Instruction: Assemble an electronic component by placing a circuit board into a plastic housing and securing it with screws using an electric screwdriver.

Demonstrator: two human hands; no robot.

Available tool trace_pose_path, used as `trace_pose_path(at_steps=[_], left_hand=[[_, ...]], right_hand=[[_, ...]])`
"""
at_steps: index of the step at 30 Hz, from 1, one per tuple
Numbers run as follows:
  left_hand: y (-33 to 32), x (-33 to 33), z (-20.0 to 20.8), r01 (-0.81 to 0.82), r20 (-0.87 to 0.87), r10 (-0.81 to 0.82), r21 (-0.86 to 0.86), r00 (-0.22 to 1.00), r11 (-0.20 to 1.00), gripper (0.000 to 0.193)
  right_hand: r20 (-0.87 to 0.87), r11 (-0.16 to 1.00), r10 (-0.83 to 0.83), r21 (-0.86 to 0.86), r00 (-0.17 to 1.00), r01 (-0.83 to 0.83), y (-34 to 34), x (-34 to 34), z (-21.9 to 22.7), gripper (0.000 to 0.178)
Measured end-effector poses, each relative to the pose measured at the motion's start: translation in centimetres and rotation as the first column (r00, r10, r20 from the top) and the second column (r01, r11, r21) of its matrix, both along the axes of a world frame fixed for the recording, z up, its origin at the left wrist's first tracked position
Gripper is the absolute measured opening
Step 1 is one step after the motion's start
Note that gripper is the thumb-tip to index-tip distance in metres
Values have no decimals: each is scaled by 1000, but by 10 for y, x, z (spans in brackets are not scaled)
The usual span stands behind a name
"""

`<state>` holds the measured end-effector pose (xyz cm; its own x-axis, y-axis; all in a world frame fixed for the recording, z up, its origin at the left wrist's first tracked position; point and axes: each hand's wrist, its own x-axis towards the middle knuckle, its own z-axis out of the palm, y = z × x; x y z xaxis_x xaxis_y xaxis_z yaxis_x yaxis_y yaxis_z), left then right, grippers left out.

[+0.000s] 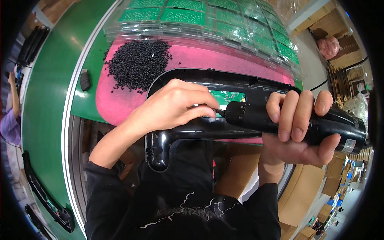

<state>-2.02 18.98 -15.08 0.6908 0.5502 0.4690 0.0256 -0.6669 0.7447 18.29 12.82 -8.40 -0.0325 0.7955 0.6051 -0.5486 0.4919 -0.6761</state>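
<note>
Screws (138, 64) lie heaped on the pink mat (110, 102); the left hand (180, 105), thumb and forefinger closed, pinches a small dark piece (219, 112). Circuit board (235, 97) sits in the black housing (204, 131) beneath; the electric driver (252, 116), wrapped by the right hand (303, 120), is best kept steadily aligned with that piece

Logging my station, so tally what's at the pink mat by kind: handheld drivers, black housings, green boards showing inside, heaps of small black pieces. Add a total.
Handheld driver: 1
Black housing: 1
Green board showing inside: 1
Heap of small black pieces: 1
Total: 4
</note>
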Motion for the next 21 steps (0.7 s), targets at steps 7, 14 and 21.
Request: trace_pose_path(at_steps=[7,14,21], left_hand=[[3,4,-2,-85,70,78,102,994,991,19],[1,2,1,-134,-4,137,197,991,971,17],[3,3,-1,-157,-91,169,124,982,980,13]], right_hand=[[5,999,-44,-6,999,44,5,2,-3,40],[15,995,-65,-79,998,66,6,1,-4,40],[266,929,-310,-118,913,350,24,29,-11,31]])
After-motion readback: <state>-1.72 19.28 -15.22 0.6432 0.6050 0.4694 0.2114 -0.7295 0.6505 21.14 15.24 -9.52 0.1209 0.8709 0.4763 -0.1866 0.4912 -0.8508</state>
